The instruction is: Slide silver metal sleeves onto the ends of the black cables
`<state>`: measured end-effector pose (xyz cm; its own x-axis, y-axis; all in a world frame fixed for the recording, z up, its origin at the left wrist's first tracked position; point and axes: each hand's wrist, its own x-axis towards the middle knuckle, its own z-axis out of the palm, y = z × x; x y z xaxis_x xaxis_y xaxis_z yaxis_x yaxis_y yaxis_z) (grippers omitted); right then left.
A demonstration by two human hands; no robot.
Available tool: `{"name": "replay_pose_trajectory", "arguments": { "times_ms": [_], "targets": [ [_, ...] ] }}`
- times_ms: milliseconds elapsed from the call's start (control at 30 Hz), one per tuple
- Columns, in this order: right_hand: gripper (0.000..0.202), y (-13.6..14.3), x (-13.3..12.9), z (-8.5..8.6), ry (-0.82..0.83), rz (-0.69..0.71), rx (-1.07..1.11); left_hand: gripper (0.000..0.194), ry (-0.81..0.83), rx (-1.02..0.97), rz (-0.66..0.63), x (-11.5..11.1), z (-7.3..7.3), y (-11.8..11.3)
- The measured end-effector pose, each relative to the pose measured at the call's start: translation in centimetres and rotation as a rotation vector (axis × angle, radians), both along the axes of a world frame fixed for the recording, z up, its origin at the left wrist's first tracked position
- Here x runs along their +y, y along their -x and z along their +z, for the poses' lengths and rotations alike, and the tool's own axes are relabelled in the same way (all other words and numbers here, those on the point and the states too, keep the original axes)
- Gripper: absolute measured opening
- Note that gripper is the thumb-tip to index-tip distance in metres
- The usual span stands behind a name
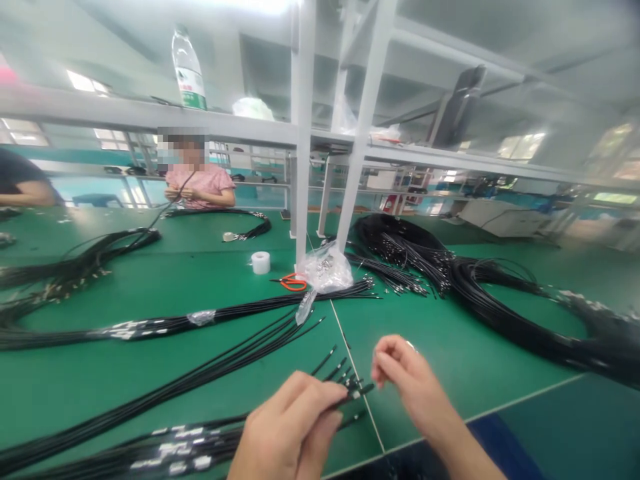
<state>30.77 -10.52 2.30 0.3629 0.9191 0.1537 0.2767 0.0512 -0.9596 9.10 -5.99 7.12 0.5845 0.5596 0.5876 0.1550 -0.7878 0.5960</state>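
My left hand (pixel 295 423) pinches the end of a black cable (pixel 368 389) between thumb and fingers. More black cable ends (pixel 338 367) fan out just behind those fingers. To the right, apart from the cable tip, my right hand (pixel 403 367) is closed with its fingertips together; whatever they hold, if anything, is too small to make out. A bundle of black cables with white labels (pixel 185 441) lies beneath and left of my left hand. Farther up, a loose group of black cables (pixel 225 363) runs across the green table (pixel 420 327).
Beyond my hands are a clear plastic bag of small parts (pixel 327 268), orange-handled scissors (pixel 293 283) and a white tape roll (pixel 261 263). Coiled black cables (pixel 490 300) fill the right side. White shelf posts (pixel 301 167) rise mid-table. A person in pink (pixel 210 190) handles cable opposite.
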Motion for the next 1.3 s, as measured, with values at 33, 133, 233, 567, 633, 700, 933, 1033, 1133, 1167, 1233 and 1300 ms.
{"name": "replay_pose_trajectory", "arguments": {
  "times_ms": [33, 133, 233, 567, 633, 700, 933, 1033, 1133, 1167, 1233, 1300],
  "targets": [
    [0.014, 1.5, -0.7, 0.1, -0.042, 0.059, 0.212, 0.021, -0.022, 0.01, 0.008, -0.3, -0.3, -0.1],
    [0.013, 4.3, -2.2, 0.3, -0.109, 0.158, 0.663, 0.027, -0.057, 0.083, 0.024, -0.7, -1.2, -0.1],
    [0.01, 4.9, -2.7, 0.6, -0.117, 0.205, 0.766, 0.029, -0.07, 0.168, 0.021, -0.8, -1.6, -0.1],
    [0.011, 4.3, -3.3, 1.9, -0.043, 0.171, 0.326, 0.031, 0.025, 0.369, 0.034, -0.9, -0.3, -0.2],
    [0.012, 4.4, -3.4, 2.4, 0.015, 0.193, 0.243, 0.031, 0.096, 0.398, 0.012, -0.7, 0.1, -0.2],
    [0.012, 4.7, -3.3, 2.7, 0.052, 0.247, 0.282, 0.029, 0.194, 0.401, -0.022, -0.5, 0.4, -0.3],
    [0.019, 6.5, -2.4, 1.8, 0.083, 0.283, 0.43, 0.027, 0.52, 0.352, -0.087, 0.4, 0.2, -0.3],
    [0.021, 6.5, -2.3, 1.5, 0.067, 0.246, 0.449, 0.023, 0.566, 0.325, -0.082, 0.5, 0.4, -0.2],
    [0.022, 6.3, -2.6, 1.6, 0.074, 0.177, 0.315, 0.011, 0.583, 0.306, -0.105, 0.7, 0.5, -0.2],
    [0.023, 6.3, -2.7, 1.7, 0.076, 0.161, 0.269, 0.006, 0.572, 0.305, -0.112, 0.8, 0.4, -0.3],
    [0.021, 6.4, -2.8, 1.9, 0.082, 0.145, 0.222, 0.007, 0.534, 0.312, -0.114, 1.0, 0.3, -0.5],
    [0.021, 6.4, -2.9, 2.2, 0.098, 0.136, 0.203, 0.01, 0.497, 0.329, -0.108, 1.0, 0.0, -0.8]
  ]
}}
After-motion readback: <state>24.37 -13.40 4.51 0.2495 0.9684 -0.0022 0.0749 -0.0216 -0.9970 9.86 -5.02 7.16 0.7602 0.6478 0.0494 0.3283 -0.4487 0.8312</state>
